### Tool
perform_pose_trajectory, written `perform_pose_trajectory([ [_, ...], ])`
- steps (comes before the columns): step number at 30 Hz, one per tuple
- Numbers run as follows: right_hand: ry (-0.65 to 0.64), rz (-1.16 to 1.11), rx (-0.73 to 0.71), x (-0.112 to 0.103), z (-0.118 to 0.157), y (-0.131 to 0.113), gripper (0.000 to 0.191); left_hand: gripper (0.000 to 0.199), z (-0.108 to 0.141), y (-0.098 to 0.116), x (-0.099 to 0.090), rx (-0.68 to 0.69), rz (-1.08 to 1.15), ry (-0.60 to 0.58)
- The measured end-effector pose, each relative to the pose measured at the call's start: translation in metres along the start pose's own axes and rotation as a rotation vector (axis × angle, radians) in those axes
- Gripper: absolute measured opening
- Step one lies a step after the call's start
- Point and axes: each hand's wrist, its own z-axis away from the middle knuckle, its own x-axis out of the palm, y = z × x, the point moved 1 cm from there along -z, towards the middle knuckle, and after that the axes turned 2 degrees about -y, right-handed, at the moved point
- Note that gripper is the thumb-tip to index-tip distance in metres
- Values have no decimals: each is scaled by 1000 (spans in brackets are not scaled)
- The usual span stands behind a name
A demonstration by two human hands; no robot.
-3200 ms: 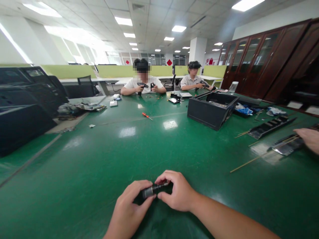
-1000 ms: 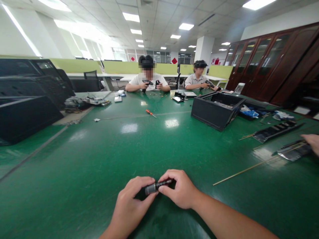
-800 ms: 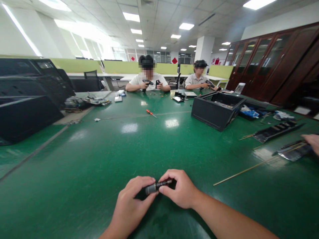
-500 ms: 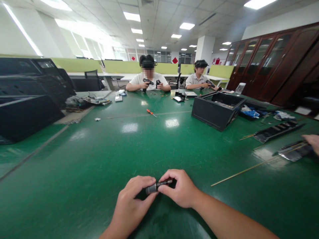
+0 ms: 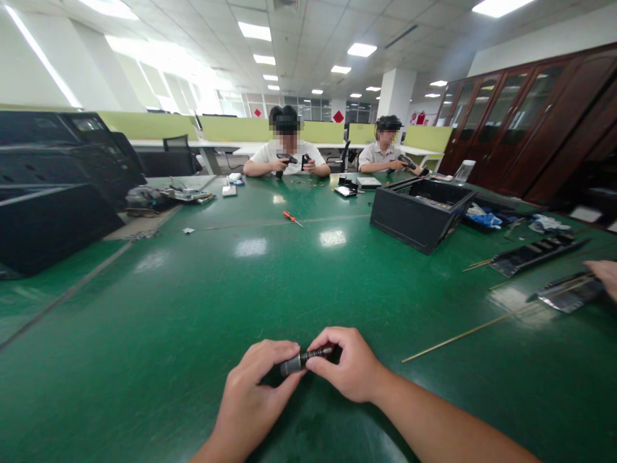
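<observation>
Close above the green table (image 5: 284, 289), a small dark grey cylinder (image 5: 290, 366) with a thinner, ridged or spring-like shaft and a metal tip lies between my two hands. My left hand (image 5: 258, 382) is closed on the thick end, pinching it between thumb and fingers. Thumb and forefinger of my right hand (image 5: 347, 366) grip the ridged shaft, hiding part of it. The cylinder lies nearly level, its tip pointing right. Exactly what kind of part it is I cannot make out.
An orange screwdriver (image 5: 292, 218) lies mid-table. Beyond it, two people hold power drills. A black computer case (image 5: 405, 218) stands right of centre, more cases (image 5: 53, 225) at left. At right, another person's hand (image 5: 603, 275) is by thin brass-coloured rods (image 5: 453, 342) and black strips.
The long rod at right has slid slightly left toward my right forearm. My hands and the cylinder have barely moved.
</observation>
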Motion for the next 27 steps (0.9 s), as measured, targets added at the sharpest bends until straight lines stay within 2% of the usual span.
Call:
perform_pose_trajectory([
  [27, -3, -22, 11, -2, 0, -1, 8, 15, -2, 2, 0, -4, 22, 14],
])
